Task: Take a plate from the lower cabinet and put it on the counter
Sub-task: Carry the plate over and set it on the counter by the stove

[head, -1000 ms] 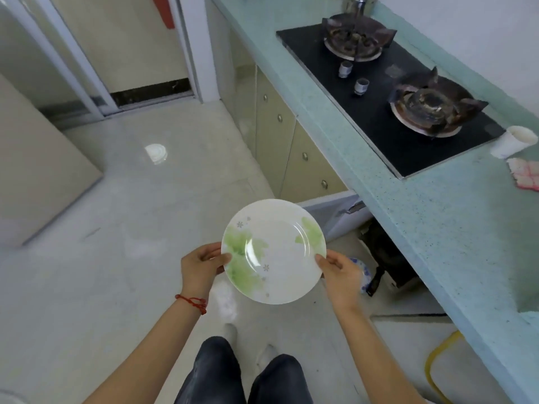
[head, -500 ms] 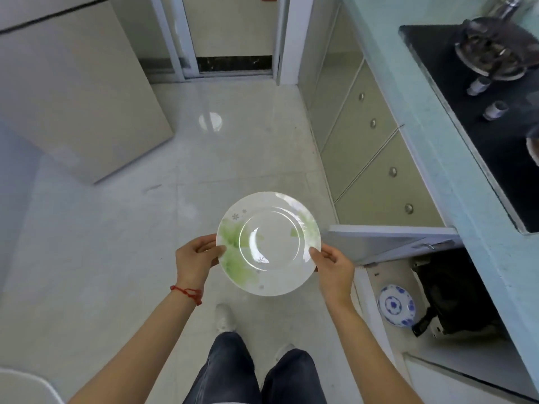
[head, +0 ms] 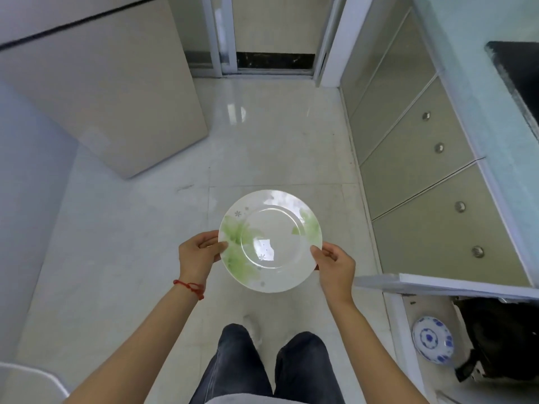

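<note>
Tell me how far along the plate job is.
Done: the plate is out of the open lower cabinet. In hand: left hand and right hand hold it by the rim above the floor. Left: setting it on the counter.

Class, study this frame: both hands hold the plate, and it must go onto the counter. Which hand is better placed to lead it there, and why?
Probably the right hand: it grips the plate on the rim nearer the counter, which runs along the person's right. The left hand holds the far rim.
</note>
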Motion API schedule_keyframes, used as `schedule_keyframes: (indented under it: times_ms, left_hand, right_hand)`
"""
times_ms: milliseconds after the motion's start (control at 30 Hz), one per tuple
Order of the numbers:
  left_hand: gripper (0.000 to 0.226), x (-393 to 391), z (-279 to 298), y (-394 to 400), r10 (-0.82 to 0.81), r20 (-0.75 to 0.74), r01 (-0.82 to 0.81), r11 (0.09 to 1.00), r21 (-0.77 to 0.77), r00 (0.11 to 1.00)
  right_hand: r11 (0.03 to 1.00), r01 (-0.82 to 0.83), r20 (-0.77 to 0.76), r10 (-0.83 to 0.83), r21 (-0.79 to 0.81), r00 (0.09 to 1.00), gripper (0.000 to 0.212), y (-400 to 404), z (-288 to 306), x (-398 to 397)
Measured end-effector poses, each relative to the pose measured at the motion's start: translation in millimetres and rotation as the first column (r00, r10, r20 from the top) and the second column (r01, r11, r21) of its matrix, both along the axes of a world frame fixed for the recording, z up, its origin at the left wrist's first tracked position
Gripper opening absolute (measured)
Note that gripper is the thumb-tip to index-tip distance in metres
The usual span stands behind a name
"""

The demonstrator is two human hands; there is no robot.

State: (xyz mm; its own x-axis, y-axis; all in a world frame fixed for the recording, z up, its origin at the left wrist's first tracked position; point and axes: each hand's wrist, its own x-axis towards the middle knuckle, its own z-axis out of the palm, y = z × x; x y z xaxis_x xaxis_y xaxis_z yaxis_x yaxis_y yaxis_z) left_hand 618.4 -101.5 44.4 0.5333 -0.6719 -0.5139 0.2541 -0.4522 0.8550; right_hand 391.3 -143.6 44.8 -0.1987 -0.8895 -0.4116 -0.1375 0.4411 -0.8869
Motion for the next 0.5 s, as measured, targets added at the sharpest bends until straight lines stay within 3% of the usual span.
schedule_keyframes:
  times_ms: [233,500]
  left_hand:
    - [0.023,16,-11,-44,0.037,-0.022,-0.037,0.999,0.022,0.999]
    - [0.022,19,-21,-140,0.073,-0.02,-0.071,0.996,0.058,0.997]
  right_hand:
    - [0.999,-0.041,-0.03,0.04,-0.02,0.999,0.029,-51,-7,17]
    - [0.995,-0.095,-0.039,0.094,-0.027,0.995,0.021,-151,-20,21]
